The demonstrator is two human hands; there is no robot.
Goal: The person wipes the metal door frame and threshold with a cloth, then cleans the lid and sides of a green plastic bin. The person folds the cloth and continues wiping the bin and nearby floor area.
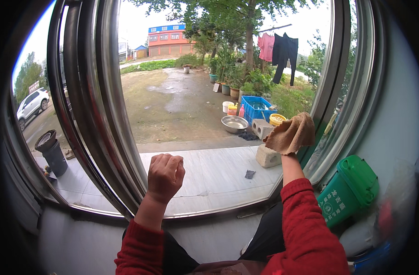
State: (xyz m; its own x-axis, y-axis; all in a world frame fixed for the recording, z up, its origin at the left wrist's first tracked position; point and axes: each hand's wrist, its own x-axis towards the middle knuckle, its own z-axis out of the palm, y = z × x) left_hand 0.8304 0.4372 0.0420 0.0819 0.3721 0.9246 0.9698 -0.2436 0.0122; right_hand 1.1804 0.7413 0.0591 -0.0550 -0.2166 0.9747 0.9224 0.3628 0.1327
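My left hand [165, 177] is raised in front of me before the open doorway. Its fingers are curled in and nothing shows in it. A brown cloth [292, 134] drapes over my right hand [290, 158], hiding the fingers; the hand grips it near the right side of the door frame [328, 65]. That arm is stretched out, apart from my left. On the left stand the stacked metal-framed sliding glass door panels [104, 86]. The metal threshold [216, 210] runs across the floor below my hands.
A green lidded bin [350, 189] stands inside at right. Outside are concrete blocks [266, 156], a metal basin [234, 124], a blue crate of water [256, 106] and a yellow bucket [277, 119]. A dark bin [55, 160] stands beyond the left glass. Clothes [283, 51] hang by a tree.
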